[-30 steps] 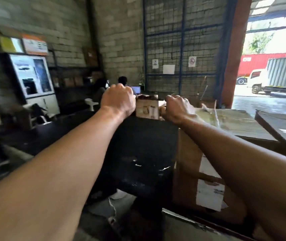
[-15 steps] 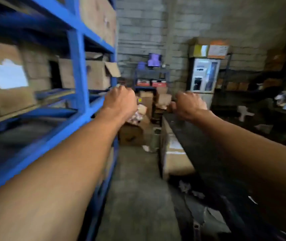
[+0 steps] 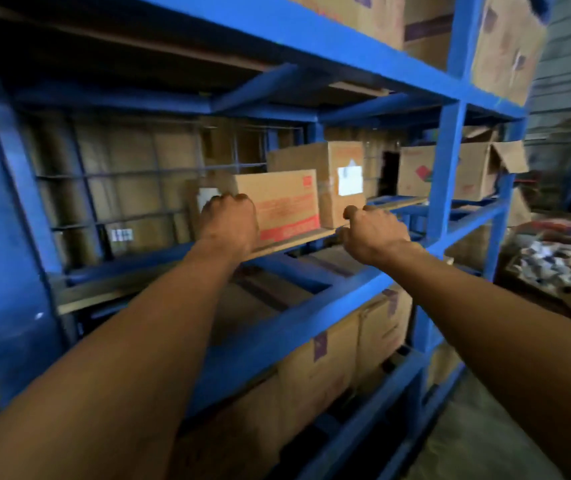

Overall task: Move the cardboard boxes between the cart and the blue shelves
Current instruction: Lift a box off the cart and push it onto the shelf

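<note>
I face the blue shelves [image 3: 448, 174]. A small cardboard box with red print [image 3: 286, 202] sits on the middle shelf on a thin board. A taller box with a white label [image 3: 341, 174] stands right behind it. My left hand [image 3: 230, 223] is curled into a fist in front of the small box's left edge and holds nothing. My right hand [image 3: 374, 233] is also a fist, just right of that box at the board's edge, with nothing in it. No cart is in view.
An open-flapped box [image 3: 415, 174] stands further right on the same shelf. Large boxes [image 3: 332, 358] fill the lower shelf, and more boxes [image 3: 506, 39] sit on top. A heap of goods [image 3: 551, 261] lies on the floor at right. Wire mesh backs the shelf.
My view has swung left from the open doorway, past the aisle, onto the blue shelves. Both fists stay raised in front of me and now hover at the small box.
</note>
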The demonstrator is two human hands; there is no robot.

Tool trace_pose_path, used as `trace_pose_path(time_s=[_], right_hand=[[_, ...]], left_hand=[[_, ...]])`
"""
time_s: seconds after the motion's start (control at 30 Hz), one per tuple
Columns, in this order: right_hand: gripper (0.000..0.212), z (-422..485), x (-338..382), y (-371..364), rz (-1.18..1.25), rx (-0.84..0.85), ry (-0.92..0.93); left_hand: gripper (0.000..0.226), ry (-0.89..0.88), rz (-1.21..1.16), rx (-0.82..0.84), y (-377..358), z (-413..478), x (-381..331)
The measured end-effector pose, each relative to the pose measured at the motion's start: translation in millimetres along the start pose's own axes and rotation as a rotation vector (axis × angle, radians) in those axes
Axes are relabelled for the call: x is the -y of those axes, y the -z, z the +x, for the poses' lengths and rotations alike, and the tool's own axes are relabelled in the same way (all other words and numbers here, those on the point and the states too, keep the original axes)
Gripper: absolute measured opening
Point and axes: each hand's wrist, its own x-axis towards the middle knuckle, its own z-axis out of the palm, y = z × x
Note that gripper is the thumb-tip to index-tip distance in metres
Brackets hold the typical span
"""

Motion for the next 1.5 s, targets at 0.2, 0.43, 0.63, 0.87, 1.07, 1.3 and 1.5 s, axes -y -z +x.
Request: trace_pose_path(time_s=[0.2,0.43,0.63,0.87,1.07,1.3,1.5], right_hand=[[0.046,30,89,-15,0.097,-0.006,0.085],[0.043,62,123,-46,0.143,0.014,0.101],[0.047,118,117,-76,0.198,0.001,0.138],[0.052,211,109,-111,0.266,-0.009,0.213],[0.085,283,105,-124,0.358,0.071,0.334],[0.104,320,101,-150,0.368,0.129,0.416],[0.104,316,103,-161,0.438,0.092,0.387]], left_hand=[[0.035,0.082,0.001,-0.03,-2,3,70],[0.034,0.139,-0.099,0.004,-33,29,75],[0.042,0.187,-0.077,0.069,-77,77,71],[0.047,0.141,-0.043,0.059,-126,163,84],[0.089,0.149,-0.125,0.129,-162,228,88],[0.09,0.121,-0.266,0.106,-192,266,97],[0.072,0.009,-0.25,0.054,-190,269,94]])
